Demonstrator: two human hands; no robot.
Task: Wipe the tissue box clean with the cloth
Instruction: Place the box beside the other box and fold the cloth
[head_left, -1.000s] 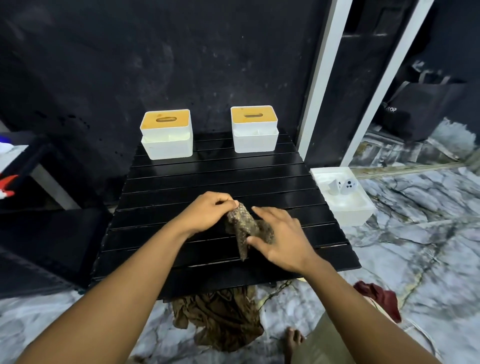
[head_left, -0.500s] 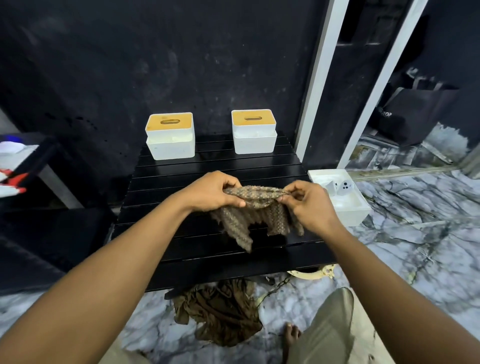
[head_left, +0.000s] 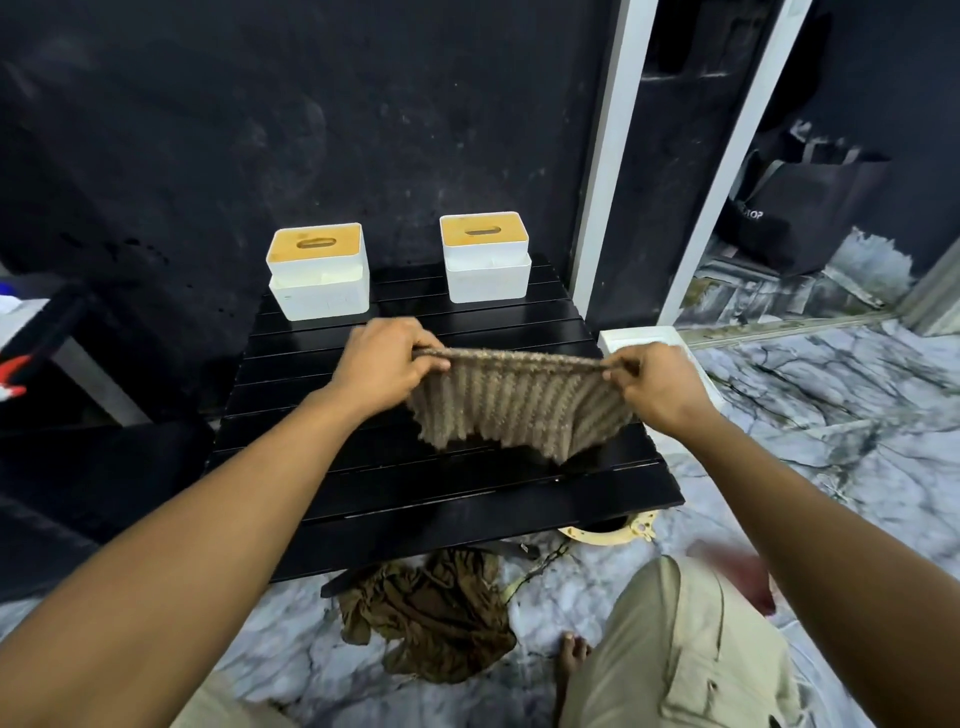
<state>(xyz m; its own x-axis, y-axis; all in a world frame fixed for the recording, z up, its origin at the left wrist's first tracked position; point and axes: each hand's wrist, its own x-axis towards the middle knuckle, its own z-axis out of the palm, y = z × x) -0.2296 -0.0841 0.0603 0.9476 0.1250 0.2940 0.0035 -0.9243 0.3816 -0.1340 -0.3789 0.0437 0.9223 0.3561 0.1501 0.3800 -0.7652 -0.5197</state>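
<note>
A brown knitted cloth (head_left: 519, 408) hangs spread out above the black slatted table (head_left: 415, 499). My left hand (head_left: 387, 364) pinches its upper left corner and my right hand (head_left: 660, 382) pinches its upper right corner, so the top edge is stretched between them. Two white tissue boxes with wooden slotted lids stand at the table's far edge: one at the left (head_left: 318, 270), one at the right (head_left: 485, 257). Both boxes are beyond my hands and untouched.
A white tray (head_left: 639, 335) sits on the floor right of the table, mostly hidden by my right hand. A crumpled brown cloth (head_left: 431, 618) lies on the marble floor by my knee (head_left: 670, 623). A dark wall rises behind the boxes.
The cloth went from a bunched lump on the table to lifted and stretched flat. My hands rose and moved apart, pulling its top edge taut.
</note>
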